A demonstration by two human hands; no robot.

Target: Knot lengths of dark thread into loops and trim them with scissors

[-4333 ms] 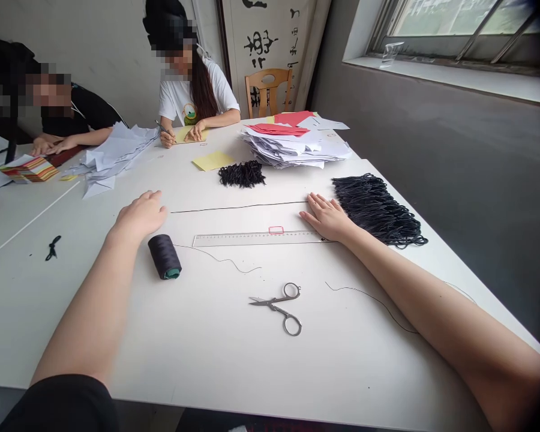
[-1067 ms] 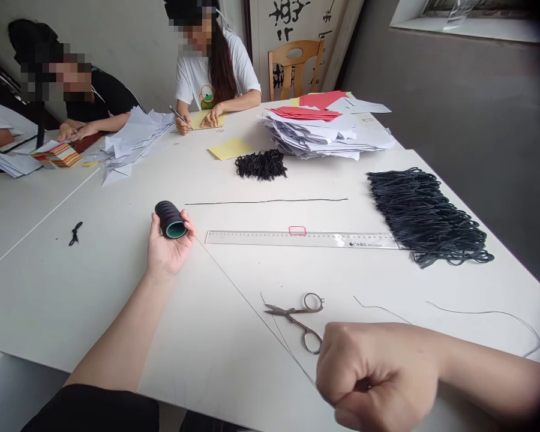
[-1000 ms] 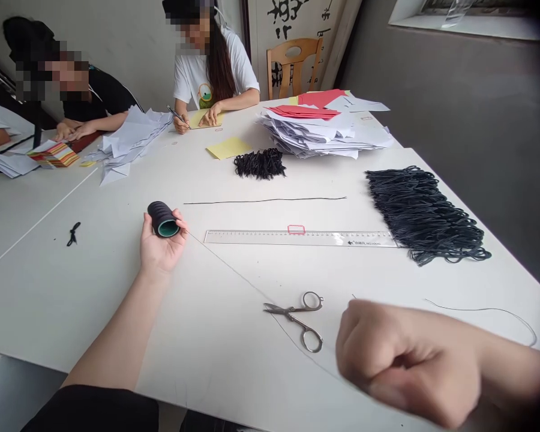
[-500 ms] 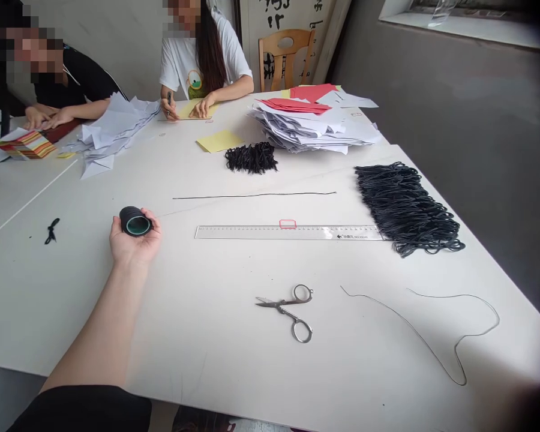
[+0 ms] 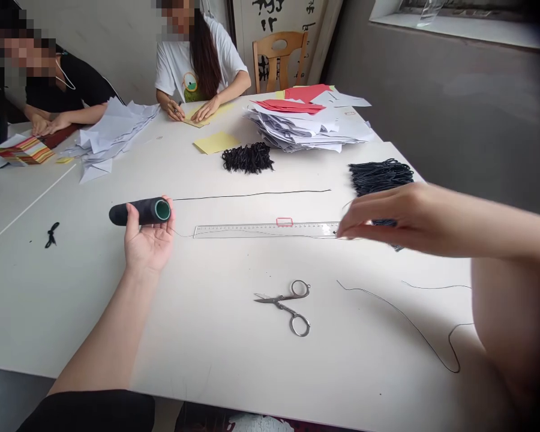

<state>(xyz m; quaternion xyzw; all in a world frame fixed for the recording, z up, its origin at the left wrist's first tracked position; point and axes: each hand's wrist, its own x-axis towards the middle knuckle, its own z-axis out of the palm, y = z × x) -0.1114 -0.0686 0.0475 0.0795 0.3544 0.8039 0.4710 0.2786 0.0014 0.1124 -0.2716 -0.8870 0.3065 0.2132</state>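
Observation:
My left hand (image 5: pixel 149 240) is closed round a spool of black thread (image 5: pixel 137 212), which lies tilted sideways with its green-lined hollow end facing right. From the spool a thin thread (image 5: pixel 234 231) runs right, along the clear ruler (image 5: pixel 261 231), to my right hand (image 5: pixel 378 216). The thumb and fingertips of that hand are pinched at the thread, over the ruler's right part. Behind it lies a bundle of black cords (image 5: pixel 380 174), partly covered by the hand. A straight dark cord (image 5: pixel 252 195) stretches across the table beyond the ruler. Open scissors (image 5: pixel 281 303) rest nearer me.
A loose wire-like strand (image 5: pixel 400 315) curves on the right, partly behind my forearm. Further back are a small black cord bundle (image 5: pixel 248 158), a yellow sheet (image 5: pixel 216 143) and a paper stack (image 5: pixel 306 129). A knotted black cord (image 5: pixel 51 234) lies left. Two people sit across the table.
My right hand has come in from the right, with thread now stretched between it and the spool. My left hand has turned the spool sideways and shifted slightly right.

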